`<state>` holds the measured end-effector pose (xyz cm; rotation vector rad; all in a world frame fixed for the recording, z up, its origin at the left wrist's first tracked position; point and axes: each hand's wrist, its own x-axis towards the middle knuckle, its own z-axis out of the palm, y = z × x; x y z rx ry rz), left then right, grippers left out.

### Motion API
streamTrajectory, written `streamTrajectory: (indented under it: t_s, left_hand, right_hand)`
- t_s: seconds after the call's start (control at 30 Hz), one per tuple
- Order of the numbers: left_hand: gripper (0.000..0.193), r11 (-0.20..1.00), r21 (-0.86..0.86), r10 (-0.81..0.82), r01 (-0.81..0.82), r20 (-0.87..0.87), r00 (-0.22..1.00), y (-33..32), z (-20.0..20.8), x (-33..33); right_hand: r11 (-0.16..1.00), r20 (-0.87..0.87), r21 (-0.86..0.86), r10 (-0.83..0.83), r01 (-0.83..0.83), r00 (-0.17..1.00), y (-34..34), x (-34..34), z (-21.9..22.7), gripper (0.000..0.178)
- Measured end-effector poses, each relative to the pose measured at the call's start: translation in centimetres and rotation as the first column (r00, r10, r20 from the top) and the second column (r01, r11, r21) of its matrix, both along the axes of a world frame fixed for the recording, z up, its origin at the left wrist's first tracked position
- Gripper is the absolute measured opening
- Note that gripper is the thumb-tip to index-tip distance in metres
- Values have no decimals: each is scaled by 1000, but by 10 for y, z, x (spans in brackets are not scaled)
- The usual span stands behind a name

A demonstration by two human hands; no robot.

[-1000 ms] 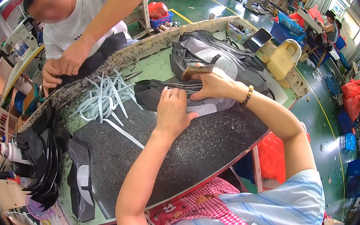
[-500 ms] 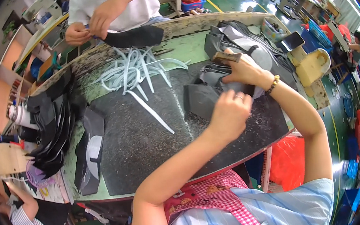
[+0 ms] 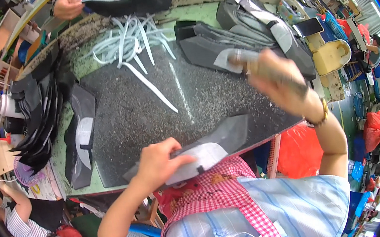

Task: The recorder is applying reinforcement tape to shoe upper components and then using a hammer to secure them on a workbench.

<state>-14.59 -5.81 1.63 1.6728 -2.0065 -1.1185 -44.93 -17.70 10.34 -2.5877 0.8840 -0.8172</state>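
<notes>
Low at the near edge of the work surface, my left hand (image 3: pixel 157 163) grips a curved dark grey piece (image 3: pixel 229 135) with a pale grey patch, thumb on top. My right hand (image 3: pixel 277 78), smeared by motion, is closed round a brown, wooden-looking tool (image 3: pixel 296 85) whose kind I cannot make out. It passes beside a fanned stack of dark grey pieces (image 3: pixel 200 47), the top one bearing a pale patch. Behind that hand lies a second stack of such pieces (image 3: pixel 291 43). A dark mat (image 3: pixel 143 119) lies under the work, and a loose tangle of white strips (image 3: pixel 127 41) rests at its far side.
At left lie a separate grey piece (image 3: pixel 82 135) and a hanging pile of black pieces (image 3: pixel 52 120). A cream container (image 3: pixel 330 58) stands at the right edge, red plastic bag (image 3: pixel 299 153) below the table. Across from me, a co-worker's hand (image 3: pixel 67 7) holds a black piece (image 3: pixel 130 4).
My left hand has moved from the stack down to the near edge, drawing one piece with it. My right hand has shifted right and nearer with the tool. The view has tilted down.
</notes>
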Motion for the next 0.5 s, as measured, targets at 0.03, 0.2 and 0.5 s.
streamTrajectory:
  t_s: [0.03, 0.2, 0.5]
  left_hand:
    - [48, 1000, 10, 7, -7, 0, 1000, 4, 1, 10]
    - [43, 923, -238, -285, 302, 105, 953, -18, 19, 20]
    - [20, 965, -188, -219, 182, -194, 956, -61, -24, -61]
  right_hand:
    - [985, -137, 126, 131, -114, 982, 21, -2, -3, 27]
    - [829, -343, 554, 139, 80, 929, 96, 9, -45, 26]
    - [855, -206, 516, 179, -49, 962, 89, 8, -52, 24]
